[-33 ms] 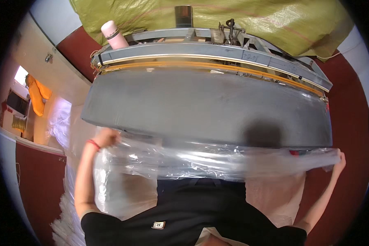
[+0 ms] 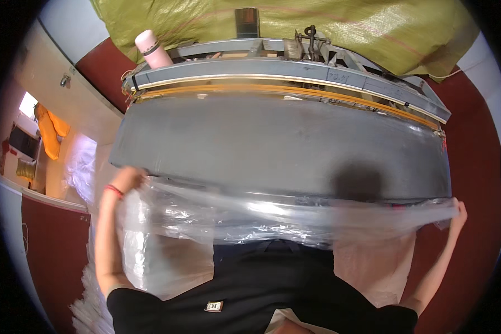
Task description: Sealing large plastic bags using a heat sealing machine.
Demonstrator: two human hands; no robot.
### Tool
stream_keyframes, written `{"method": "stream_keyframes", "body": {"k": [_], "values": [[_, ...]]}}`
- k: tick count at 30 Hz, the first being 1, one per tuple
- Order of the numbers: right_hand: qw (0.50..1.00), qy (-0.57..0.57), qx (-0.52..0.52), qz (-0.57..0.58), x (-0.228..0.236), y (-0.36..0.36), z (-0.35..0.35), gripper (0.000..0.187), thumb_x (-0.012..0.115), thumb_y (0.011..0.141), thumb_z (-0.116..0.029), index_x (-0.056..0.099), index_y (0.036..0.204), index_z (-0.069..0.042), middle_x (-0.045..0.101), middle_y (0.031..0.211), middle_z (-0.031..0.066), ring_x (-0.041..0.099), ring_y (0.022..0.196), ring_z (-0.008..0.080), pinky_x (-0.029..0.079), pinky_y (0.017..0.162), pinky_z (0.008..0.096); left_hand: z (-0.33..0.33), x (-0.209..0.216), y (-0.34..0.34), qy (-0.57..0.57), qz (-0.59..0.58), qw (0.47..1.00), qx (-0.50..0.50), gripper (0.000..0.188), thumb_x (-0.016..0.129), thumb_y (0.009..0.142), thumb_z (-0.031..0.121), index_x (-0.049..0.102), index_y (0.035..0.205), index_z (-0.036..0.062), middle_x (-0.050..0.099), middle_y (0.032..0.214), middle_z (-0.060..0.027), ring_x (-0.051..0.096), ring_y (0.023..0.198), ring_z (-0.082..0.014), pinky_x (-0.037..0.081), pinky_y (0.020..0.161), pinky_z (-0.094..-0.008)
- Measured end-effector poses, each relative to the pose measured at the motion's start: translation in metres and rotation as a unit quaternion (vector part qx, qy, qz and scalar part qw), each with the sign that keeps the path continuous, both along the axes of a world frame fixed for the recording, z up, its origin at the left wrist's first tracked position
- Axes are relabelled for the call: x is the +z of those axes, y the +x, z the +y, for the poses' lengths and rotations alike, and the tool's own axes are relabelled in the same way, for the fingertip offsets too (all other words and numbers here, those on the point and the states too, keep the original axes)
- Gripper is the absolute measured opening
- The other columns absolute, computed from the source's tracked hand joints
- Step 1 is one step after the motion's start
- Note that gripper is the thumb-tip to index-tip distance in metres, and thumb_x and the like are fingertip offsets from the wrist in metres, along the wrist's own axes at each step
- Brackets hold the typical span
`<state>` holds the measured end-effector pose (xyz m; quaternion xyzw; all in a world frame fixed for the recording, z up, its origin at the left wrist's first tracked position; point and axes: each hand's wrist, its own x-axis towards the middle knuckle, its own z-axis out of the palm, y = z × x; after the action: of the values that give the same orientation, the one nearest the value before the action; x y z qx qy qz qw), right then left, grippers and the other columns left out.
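A clear plastic sheet stretches in loose folds between my two hands, along the near edge of a grey-topped work table. My left hand, with a red band at the wrist, is closed on the sheet's left end by the table's near left corner. At the far right end, my right hand pinches the sheet just beyond the table's near right corner. Part of the sheet hangs down in front of my black shirt. The fingertips of the left hand are partly blurred.
A metal frame with an orange strip runs across the table's back. A pink bottle and a dark metal clamp stand there. Yellow-green sheeting hangs behind. More clear plastic is piled at lower left.
My left hand has moved a little left and up, pulling the sheet's left end along and drawing it straighter. My right hand has shifted only slightly.
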<state>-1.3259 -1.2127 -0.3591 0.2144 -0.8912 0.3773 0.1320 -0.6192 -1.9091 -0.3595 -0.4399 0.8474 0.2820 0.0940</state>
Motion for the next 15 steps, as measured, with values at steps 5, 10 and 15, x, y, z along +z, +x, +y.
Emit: {"method": "stream_keyframes", "body": {"k": [5,10,15], "values": [[0.984,0.141,0.099,-0.032,0.000,0.058,-0.132,0.011,0.051,0.075,-0.005,0.051,0.067,0.002,0.050,0.059,0.0114,0.044,0.059,0.0119,0.039,0.056,0.0281,-0.100,0.111,0.013,-0.582,0.268,0.749,0.168,0.013,0.057,0.077,0.013,0.059,0.083,0.0007,0.060,0.076,-0.0124,0.056,0.070,-0.0208,0.045,0.066,-0.0284],[0.935,0.157,0.240,-0.208,0.016,0.063,-0.172,0.019,0.063,0.063,-0.001,0.057,0.080,-0.002,0.051,0.062,-0.0010,0.049,0.061,0.0088,0.039,0.056,0.0249,-0.149,0.019,-0.043,-0.222,0.433,0.836,0.253,0.036,0.057,0.082,0.025,0.052,0.108,0.0005,0.060,0.095,-0.0141,0.056,0.088,-0.0245,0.042,0.080,-0.0340],[0.888,-0.007,0.282,-0.364,0.075,0.023,-0.147,0.048,0.073,0.057,-0.017,0.053,0.099,-0.005,0.047,0.067,-0.0088,0.045,0.058,0.0006,0.035,0.052,0.0153,-0.135,-0.085,-0.080,-0.304,0.104,0.939,0.122,0.053,0.043,0.086,0.043,0.042,0.124,0.0070,0.035,0.133,-0.0150,0.029,0.125,-0.0270,0.024,0.101,-0.0379]]}}
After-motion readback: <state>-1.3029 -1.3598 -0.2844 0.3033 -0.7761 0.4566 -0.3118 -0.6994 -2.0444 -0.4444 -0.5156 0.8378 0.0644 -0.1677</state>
